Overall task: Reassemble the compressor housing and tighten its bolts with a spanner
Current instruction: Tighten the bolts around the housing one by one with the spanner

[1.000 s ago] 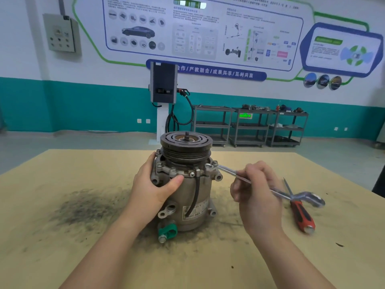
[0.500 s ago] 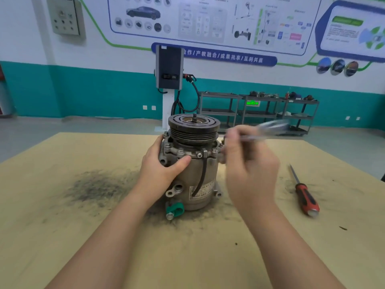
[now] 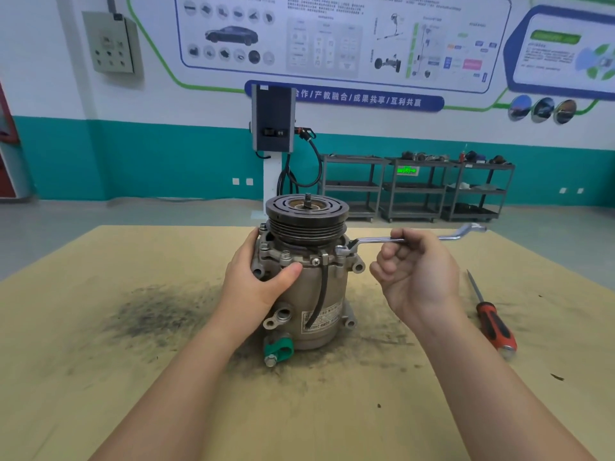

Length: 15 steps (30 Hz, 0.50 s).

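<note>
The compressor [image 3: 307, 294] stands upright in the middle of the table, its dark grooved pulley [image 3: 307, 217] on top and a green cap [image 3: 279, 349] at its base. My left hand [image 3: 258, 287] grips the housing's left side, thumb across the front below the bolts. My right hand [image 3: 417, 274] holds the shaft of a silver ring spanner [image 3: 376, 241]. The spanner lies level, and its near end sits on a bolt [image 3: 342, 251] at the housing's upper right flange. Its far end sticks out to the right past my fingers.
A red-handled screwdriver [image 3: 492, 324] lies on the table [image 3: 100, 377] to the right of my right hand. A dark grease smear [image 3: 149, 311] spreads left of the compressor. Metal shelving racks [image 3: 416, 191] and a wall charger [image 3: 273, 118] stand far behind.
My right hand swung the spanner up off the flange, through the air, and set its end back on the upper right bolt. The left hand kept its grip on the housing.
</note>
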{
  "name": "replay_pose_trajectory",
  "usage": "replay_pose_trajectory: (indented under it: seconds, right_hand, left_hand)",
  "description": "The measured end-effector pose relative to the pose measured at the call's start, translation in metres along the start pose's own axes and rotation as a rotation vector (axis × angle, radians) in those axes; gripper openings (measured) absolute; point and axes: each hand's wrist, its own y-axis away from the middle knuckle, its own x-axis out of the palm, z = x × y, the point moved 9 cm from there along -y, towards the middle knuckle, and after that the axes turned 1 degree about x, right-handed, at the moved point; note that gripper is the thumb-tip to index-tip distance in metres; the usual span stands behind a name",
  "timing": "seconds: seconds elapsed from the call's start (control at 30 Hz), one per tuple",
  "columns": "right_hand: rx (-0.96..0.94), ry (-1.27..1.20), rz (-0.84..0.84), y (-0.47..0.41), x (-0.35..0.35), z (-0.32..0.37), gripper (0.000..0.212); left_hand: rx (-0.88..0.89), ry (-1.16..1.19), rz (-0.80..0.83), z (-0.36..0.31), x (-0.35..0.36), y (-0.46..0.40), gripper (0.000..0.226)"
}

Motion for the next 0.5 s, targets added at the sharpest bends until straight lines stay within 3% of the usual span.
replay_pose_trajectory:
  seconds: [0.2, 0.3, 0.4, 0.5]
  right_hand:
    - [0.142, 0.154, 0.115, -0.018, 0.007, 0.0, 0.025]
    - [0.157, 0.083, 0.116, -0.018, 0.002, -0.009, 0.016]
    - [0.097, -0.033, 0.118, -0.01, -0.001, -0.013, 0.012]
    - [-0.065, -0.039, 0.1, 0.006, -0.006, -0.004, 0.027]
  left_hand:
    - [-0.003, 0.002, -0.003, -0.001, 0.0, 0.0, 0.059]
    - [-0.005, -0.005, 0.001, -0.001, 0.0, 0.0, 0.054]
    - [-0.01, -0.02, 0.001, 0.0, 0.001, 0.0, 0.055]
    - [-0.019, -0.021, 0.007, 0.001, 0.0, 0.001, 0.061]
